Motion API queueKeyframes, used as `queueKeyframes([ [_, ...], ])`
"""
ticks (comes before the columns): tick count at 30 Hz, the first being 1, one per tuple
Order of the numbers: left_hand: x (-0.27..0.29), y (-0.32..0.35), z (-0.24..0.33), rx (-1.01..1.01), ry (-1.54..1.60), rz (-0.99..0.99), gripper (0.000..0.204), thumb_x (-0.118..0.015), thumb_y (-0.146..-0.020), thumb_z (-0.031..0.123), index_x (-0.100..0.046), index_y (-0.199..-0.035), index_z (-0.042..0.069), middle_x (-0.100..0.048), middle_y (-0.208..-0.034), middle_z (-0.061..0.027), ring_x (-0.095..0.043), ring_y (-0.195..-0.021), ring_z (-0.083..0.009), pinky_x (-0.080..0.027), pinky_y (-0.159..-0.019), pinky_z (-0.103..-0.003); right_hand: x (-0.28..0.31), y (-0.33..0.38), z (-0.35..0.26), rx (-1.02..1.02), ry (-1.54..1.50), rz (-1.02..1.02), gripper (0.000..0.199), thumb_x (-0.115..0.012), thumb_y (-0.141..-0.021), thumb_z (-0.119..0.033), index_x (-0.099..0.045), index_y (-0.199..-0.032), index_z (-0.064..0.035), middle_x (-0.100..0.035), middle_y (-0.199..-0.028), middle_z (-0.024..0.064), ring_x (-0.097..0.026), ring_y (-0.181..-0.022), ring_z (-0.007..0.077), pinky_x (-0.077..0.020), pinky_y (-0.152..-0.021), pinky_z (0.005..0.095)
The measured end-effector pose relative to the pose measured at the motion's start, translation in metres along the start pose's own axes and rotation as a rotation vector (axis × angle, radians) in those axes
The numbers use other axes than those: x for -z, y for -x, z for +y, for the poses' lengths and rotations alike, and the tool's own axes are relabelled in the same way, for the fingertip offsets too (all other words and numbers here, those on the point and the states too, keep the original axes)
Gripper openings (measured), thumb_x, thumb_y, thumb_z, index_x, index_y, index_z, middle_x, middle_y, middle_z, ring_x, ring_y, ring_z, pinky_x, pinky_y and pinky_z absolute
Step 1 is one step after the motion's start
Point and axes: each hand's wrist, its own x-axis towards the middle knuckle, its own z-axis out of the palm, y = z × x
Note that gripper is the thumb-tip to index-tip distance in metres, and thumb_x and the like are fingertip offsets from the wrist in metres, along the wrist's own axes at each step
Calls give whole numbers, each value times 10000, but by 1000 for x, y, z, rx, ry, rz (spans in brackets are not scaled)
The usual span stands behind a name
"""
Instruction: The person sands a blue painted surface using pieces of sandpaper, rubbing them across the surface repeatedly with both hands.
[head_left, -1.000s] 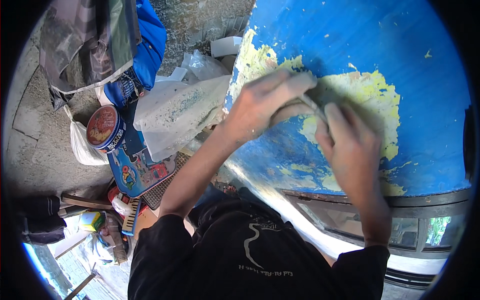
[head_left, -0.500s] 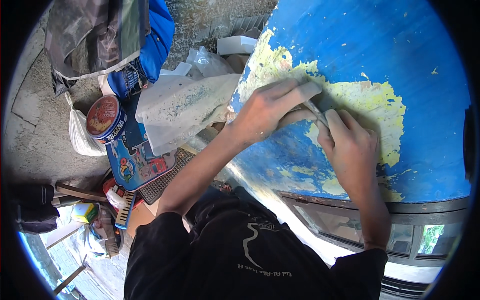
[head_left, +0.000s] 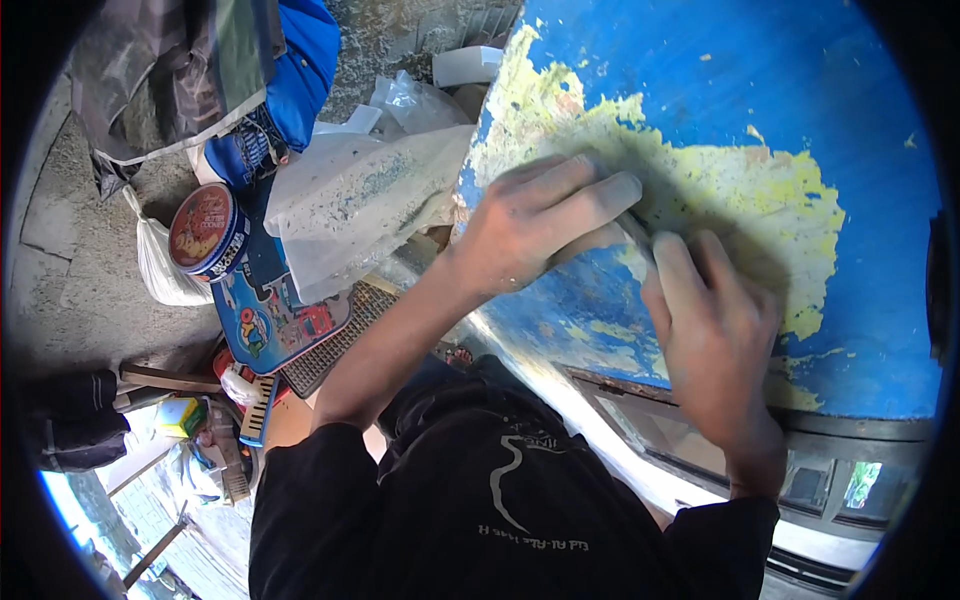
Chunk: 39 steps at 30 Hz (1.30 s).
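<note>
A blue-painted panel (head_left: 700, 90) fills the upper right, its paint worn off in a ragged pale-yellow patch (head_left: 735, 185). Both hands are over that patch, closed on a thin grey strip (head_left: 634, 232) that looks like a scraper blade. My left hand (head_left: 545, 220) grips its upper-left end, knuckles up and fingers bent. At the other end, my right hand (head_left: 715, 325) pinches it between thumb and curled fingers. Only a short piece shows between the hands; the edge against the panel is hidden.
Left of the panel lies a dusty translucent plastic sheet (head_left: 350, 205). Near it are a round cookie tin (head_left: 208, 235), a cartoon-printed board (head_left: 265, 320), a white plastic bag (head_left: 165, 260) and a toy keyboard (head_left: 258, 410). A dark-framed glass window (head_left: 660, 435) borders the panel's near edge.
Both hands remain closed on the strip, and the right hand has shifted slightly right and nearer. The view has tilted a little, so the surroundings on the left sit slightly differently.
</note>
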Motion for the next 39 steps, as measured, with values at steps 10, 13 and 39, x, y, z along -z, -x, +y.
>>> queueKeyframes([
  [10, -7, -10, -2, 17, 32, 13, 499, -758, -663, 62, -571, -1125, 46, -634, -908, -95, -605, -683, -181, -493, -596, -279, -5, -4, 5, -92, -84, 26, 132, -608, -766, -78, -497, -833, -100, -503, -725, 78, -574, -555, 293, -436, -483, 409],
  [13, -7, -6, 2, 177, 88, -107, 481, -753, -674, 45, -567, -1118, 50, -632, -902, -89, -621, -705, -197, -499, -607, -285, -9, 3, 7, -75, -114, 11, 135, -611, -765, -82, -495, -832, -96, -504, -727, 81, -577, -576, 302, -437, -489, 414],
  [39, -7, 3, -1, 41, -42, 22, 351, -691, -744, 240, -571, -1036, 86, -548, -823, -87, -585, -726, -267, -494, -620, -367, -1, 6, 0, -37, 118, 81, 147, -632, -758, -142, -534, -867, -133, -544, -752, 44, -562, -518, 248, -426, -464, 374],
])
